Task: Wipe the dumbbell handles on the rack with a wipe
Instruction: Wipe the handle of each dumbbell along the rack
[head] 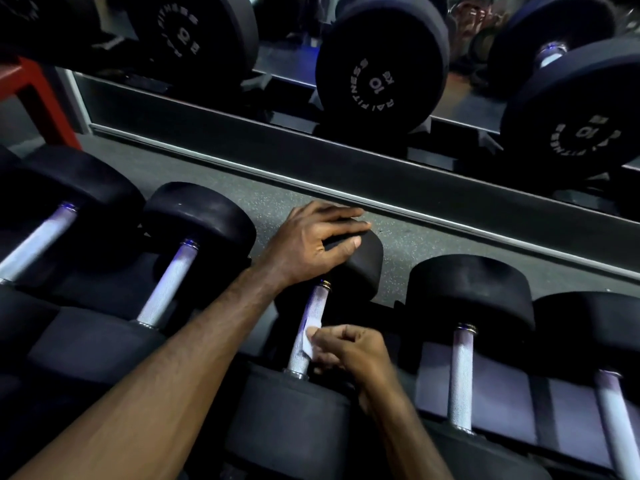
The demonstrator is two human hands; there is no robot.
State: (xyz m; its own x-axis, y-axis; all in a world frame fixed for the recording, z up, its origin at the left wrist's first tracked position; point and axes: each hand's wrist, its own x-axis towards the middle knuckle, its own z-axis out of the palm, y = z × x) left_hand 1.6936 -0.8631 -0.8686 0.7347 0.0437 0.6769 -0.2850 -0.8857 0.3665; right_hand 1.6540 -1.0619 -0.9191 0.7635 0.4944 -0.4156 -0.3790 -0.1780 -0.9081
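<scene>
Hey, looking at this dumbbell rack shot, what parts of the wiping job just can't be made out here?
- Head view: most of the wipe is hidden inside the right hand; only a white corner shows against the handle.
- The handle's underside faces away from the camera.
- The left hand covers the top of the far dumbbell head.
- The rightmost handle is cut off by the frame edge.
- Whether any handle is already clean: too dim to tell.

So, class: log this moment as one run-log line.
step: wiping handle | left hand: steadies dumbbell head | right hand: presses wipe on handle
</scene>
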